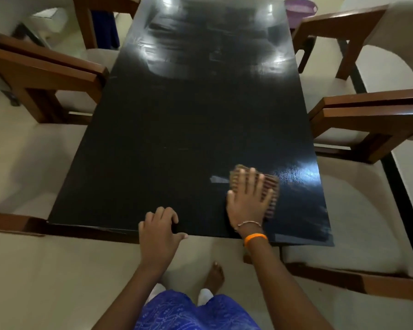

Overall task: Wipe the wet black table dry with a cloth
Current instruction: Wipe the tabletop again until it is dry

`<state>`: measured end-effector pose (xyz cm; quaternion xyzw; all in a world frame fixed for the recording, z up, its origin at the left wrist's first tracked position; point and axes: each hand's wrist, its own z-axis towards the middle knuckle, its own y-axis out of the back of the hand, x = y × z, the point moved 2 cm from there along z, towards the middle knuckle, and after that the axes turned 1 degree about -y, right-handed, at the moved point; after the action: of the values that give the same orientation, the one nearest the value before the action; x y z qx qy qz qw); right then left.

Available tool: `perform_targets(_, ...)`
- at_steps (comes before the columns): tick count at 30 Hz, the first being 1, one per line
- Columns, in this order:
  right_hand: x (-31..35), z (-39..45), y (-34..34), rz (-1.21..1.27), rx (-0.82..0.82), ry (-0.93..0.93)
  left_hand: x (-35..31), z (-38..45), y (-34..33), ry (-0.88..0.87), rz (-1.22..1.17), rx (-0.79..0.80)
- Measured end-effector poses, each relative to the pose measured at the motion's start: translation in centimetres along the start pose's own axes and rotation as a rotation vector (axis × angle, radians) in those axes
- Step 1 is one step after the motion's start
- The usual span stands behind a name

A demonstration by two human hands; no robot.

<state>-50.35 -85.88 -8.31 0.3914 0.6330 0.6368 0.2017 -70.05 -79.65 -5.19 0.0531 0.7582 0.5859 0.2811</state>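
The long black table [177,129] stretches away from me, with shiny wet streaks at its far end and at the near right corner. A folded brown striped cloth [270,186] lies flat on the near right part of the table. My right hand [248,198] presses on it with straight, spread fingers. My left hand [159,227] rests on the table's near edge, fingers curled over the rim.
Wooden armchairs with cream cushions flank the table: two on the left [45,75] and two on the right [372,117]. More seats sit at the near left [22,225] and near right [343,270]. A purple basin [299,8] sits beyond the far right corner.
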Motion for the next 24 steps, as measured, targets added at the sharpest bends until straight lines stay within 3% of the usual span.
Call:
perform_targets(4, 8.6, -1.1, -1.4, -0.003, 0.184, 0.433, -0.1, 0.1, 0.0, 0.046, 0.022, -0.025)
perform_targets(8, 9.2, 0.0, -1.4, -0.048, 0.148, 0.601, -0.4, 0.2, 0.2, 0.052, 0.029, 0.007)
perform_targets(12, 3.1, 2.6, -0.8, -0.088, 0.05, 0.457, -0.3, 0.9, 0.5, 0.014, 0.036, 0.054)
perform_targets(18, -6.8, 5.4, 1.9, -0.037, -0.046, -0.067, 0.9, 2.3, 0.3, -0.065, 0.044, 0.107)
perform_targets(21, -3.9, 5.6, 1.3, 0.014, -0.092, -0.258, 1.9, 2.9, 0.3, -0.083, 0.005, 0.068)
perform_targets(24, 3.1, 6.1, -0.6, 0.03, -0.071, -0.172, 3.7, 3.2, 0.7, -0.08, 0.012, 0.056)
